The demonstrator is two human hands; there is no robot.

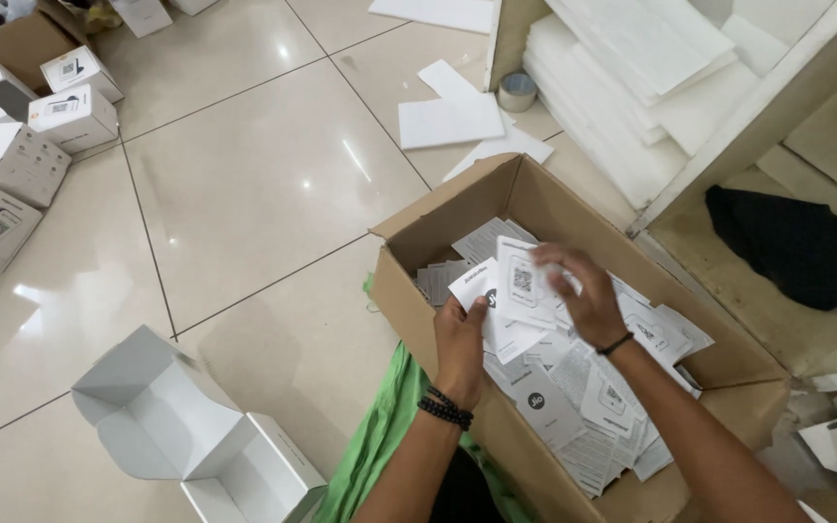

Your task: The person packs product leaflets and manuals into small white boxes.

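Nearest, an open white cardboard carton (196, 436) lay on the glossy cream floor tiles (244, 184), left of a green cloth (375, 446). The left hand (461, 339) and right hand (583, 295) had their fingers clamped on thin white printed paper cards (520, 291), held over the brown corrugated cardboard box (535, 208) filled with similar leaflets. Far left stood small white printed boxes (75, 116); far right, stacked white foam sheets (632, 68) beside a grey tape roll (516, 91).
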